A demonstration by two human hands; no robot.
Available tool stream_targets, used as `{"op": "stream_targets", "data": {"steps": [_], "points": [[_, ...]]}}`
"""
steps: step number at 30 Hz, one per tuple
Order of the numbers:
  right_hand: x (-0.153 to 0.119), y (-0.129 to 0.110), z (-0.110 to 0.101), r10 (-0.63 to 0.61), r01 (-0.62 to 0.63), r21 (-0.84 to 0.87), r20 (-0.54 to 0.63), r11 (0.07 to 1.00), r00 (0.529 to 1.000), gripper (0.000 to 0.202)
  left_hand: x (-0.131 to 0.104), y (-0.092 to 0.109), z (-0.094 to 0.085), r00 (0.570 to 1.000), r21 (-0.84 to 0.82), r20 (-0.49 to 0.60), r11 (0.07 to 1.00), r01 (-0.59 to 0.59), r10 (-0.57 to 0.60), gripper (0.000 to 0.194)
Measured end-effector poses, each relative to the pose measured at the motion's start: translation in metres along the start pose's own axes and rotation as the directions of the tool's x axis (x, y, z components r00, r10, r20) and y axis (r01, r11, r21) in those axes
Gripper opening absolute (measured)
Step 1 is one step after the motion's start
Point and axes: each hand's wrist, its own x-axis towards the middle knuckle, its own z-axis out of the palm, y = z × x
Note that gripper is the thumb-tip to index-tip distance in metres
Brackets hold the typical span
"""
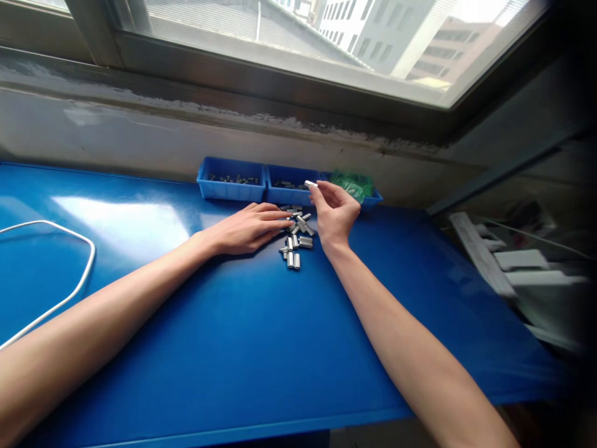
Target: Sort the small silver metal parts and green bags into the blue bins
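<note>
Several small silver metal pieces (296, 242), short and block-like, lie in a loose pile on the blue table. My left hand (254, 228) rests flat, fingers stretched out, with its fingertips at the left side of the pile. Just right of the pile, my right hand (336, 214) is raised and pinches one silver metal piece (310, 184) between thumb and fingertips. That piece is held in front of the middle blue bin (289, 194). Small metal parts also lie inside this bin.
The left blue bin (231, 190) contains small metal parts. A green plastic bag (352, 184) fills the right bin, partly behind my right hand. A white cable (88, 261) curves over the table (224, 367) at left. Window and wall stand behind; white objects (522, 260) sit beyond the right edge.
</note>
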Motion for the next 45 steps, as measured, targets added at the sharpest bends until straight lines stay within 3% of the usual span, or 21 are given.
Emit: {"op": "stream_targets", "data": {"steps": [3, 6, 16, 21, 24, 27, 29, 32, 37, 40, 42, 45], "points": [[0.001, 0.002, 0.000, 0.061, -0.062, 0.039, 0.020, 0.997, 0.998, 0.036, 0.001, -0.001, 0.000, 1.000, 0.009, 0.004, 1.000, -0.003, 0.003, 0.042], [-0.002, 0.003, 0.001, 0.073, -0.076, 0.059, 0.052, 0.995, 0.996, 0.036, 0.001, -0.002, 0.000, 0.998, -0.004, -0.062, 1.000, -0.003, 0.002, 0.035], [-0.011, -0.004, 0.001, -0.039, 0.054, -0.096, 0.146, 0.994, 0.989, 0.026, -0.002, -0.007, 0.000, 0.953, -0.043, -0.222, 0.978, 0.202, -0.207, 0.012], [-0.015, -0.008, -0.002, -0.090, 0.118, -0.105, 0.240, 0.987, 0.967, 0.015, -0.001, -0.008, -0.002, 0.880, -0.324, -0.292, 0.904, 0.277, -0.375, 0.014], [-0.019, -0.013, -0.003, -0.142, 0.192, -0.119, 0.338, 0.974, 0.930, 0.017, -0.001, -0.007, -0.004, 0.807, -0.536, -0.328, 0.800, 0.269, -0.491, 0.028], [-0.022, -0.017, -0.003, -0.185, 0.260, -0.121, 0.432, 0.958, 0.883, 0.023, -0.001, -0.008, -0.005, 0.784, -0.694, -0.282, 0.681, 0.231, -0.553, 0.036], [-0.024, -0.018, -0.003, -0.209, 0.289, -0.102, 0.475, 0.952, 0.855, 0.028, 0.000, -0.008, -0.005, 0.795, -0.747, -0.248, 0.631, 0.207, -0.554, 0.038], [-0.026, -0.019, -0.002, -0.227, 0.298, -0.062, 0.509, 0.953, 0.831, 0.031, 0.000, -0.008, -0.006, 0.826, -0.750, -0.207, 0.627, 0.210, -0.525, 0.040], [-0.025, -0.022, 0.001, -0.119, 0.146, -0.011, 0.516, 0.989, 0.848, 0.030, 0.001, -0.007, -0.006, 0.833, -0.677, -0.210, 0.691, 0.254, -0.511, 0.039], [-0.015, -0.019, 0.003, -0.047, 0.044, 0.017, 0.397, 0.999, 0.916, 0.032, 0.002, -0.008, -0.004, 0.832, -0.523, -0.263, 0.796, 0.303, -0.489, 0.037], [-0.007, -0.015, 0.005, 0.009, -0.019, 0.035, 0.267, 0.999, 0.964, 0.032, 0.002, -0.008, -0.002, 0.868, -0.362, -0.265, 0.878, 0.314, -0.420, 0.036], [0.004, -0.006, 0.008, 0.123, -0.136, 0.086, 0.148, 0.987, 0.981, 0.035, 0.002, -0.008, 0.001, 0.944, -0.142, -0.181, 0.957, 0.252, -0.275, 0.041]]}}
